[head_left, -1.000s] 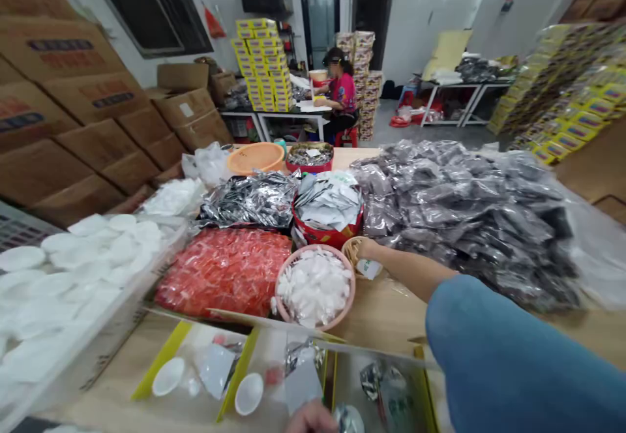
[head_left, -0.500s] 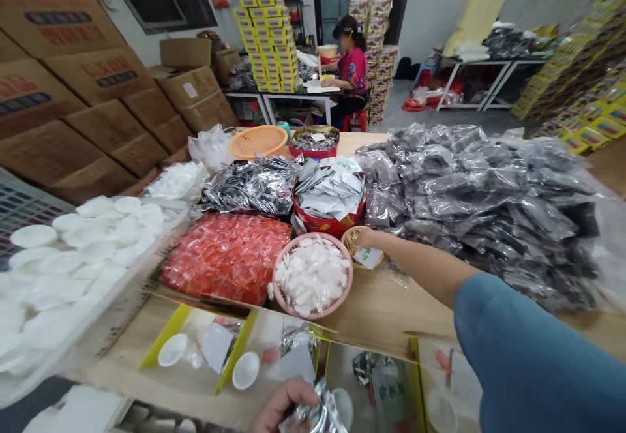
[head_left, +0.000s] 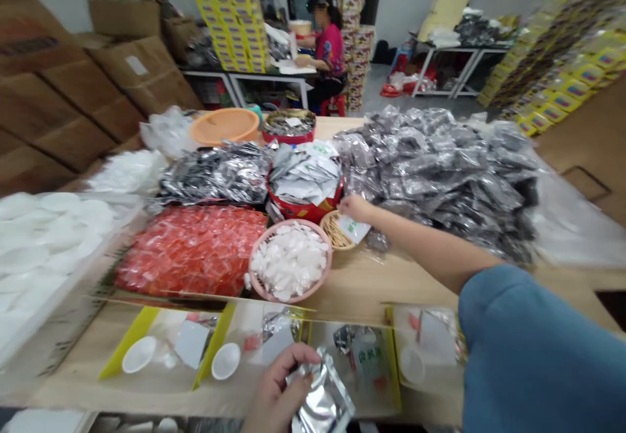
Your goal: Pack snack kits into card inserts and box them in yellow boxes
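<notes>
My left hand [head_left: 282, 387], low at the front, is closed on a silver foil packet [head_left: 323, 399], thumb and fingers pinching its upper left edge. Stretched forward, my right hand [head_left: 356, 207] has its fingers closed at the upper edge of a white packet [head_left: 354, 229] with green print. That packet overlaps a small basket of thin wooden sticks [head_left: 334, 232]. Beside the basket are a pink basket of small white packets [head_left: 290, 260] and a red tin of white sachets [head_left: 307, 182]. Yellow-edged open boxes [head_left: 215, 348] stand in a row near me, holding white cups, foil packets and red pieces.
Red packets [head_left: 195, 250] fill a tray on the left, beside a bin of white cups [head_left: 44, 237]. Dark foil packets [head_left: 215, 172] lie behind. Grey plastic-wrapped packs [head_left: 440, 172] are heaped at right. A co-worker [head_left: 328, 48] sits at a far table near stacked yellow boxes [head_left: 229, 15].
My right hand has risen from the stick basket, the white packet shifting up with it. My left hand has lifted the foil packet slightly, and the view has turned a little right and down.
</notes>
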{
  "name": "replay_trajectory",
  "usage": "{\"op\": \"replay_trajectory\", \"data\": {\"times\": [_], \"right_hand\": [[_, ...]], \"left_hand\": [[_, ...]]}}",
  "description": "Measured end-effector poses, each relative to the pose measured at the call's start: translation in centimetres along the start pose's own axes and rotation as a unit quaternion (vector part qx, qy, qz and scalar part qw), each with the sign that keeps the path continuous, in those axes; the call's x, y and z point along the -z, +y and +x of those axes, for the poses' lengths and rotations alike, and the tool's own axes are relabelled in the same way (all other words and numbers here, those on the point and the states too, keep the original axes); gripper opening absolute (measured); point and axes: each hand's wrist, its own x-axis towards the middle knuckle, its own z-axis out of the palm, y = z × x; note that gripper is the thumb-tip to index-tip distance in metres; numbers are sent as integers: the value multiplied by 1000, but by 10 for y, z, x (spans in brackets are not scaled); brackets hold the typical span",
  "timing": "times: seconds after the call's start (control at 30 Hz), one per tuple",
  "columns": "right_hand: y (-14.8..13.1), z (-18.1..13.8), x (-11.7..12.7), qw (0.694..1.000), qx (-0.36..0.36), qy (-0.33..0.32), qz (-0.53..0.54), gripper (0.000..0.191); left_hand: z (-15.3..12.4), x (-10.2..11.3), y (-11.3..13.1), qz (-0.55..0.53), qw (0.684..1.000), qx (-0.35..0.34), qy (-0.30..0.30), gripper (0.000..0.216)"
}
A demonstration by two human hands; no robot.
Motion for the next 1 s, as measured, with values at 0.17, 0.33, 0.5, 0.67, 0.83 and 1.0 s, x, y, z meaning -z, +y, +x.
{"op": "replay_trajectory", "data": {"times": [0.17,0.33,0.5,0.67,0.83,1.0], "right_hand": [[78,-205,79,955,-62,177,228,41],[169,-432,18,849,-306,284,324,44],[244,-464,-73,869,-327,278,246,42],[275,-355,-95,958,-229,159,70,32],[269,-337,-118,977,-180,113,-27,34],[238,-340,-55,959,-145,193,148,36]], "left_hand": [[21,-77,-3,170,970,-19,-174,15],[53,-268,-84,336,861,-46,-379,27],[92,-374,-138,408,869,-36,-278,35],[75,-337,-102,409,879,-78,-231,34],[8,-203,-14,347,902,-60,-248,36],[-15,-2,108,218,933,-230,170,36]]}}
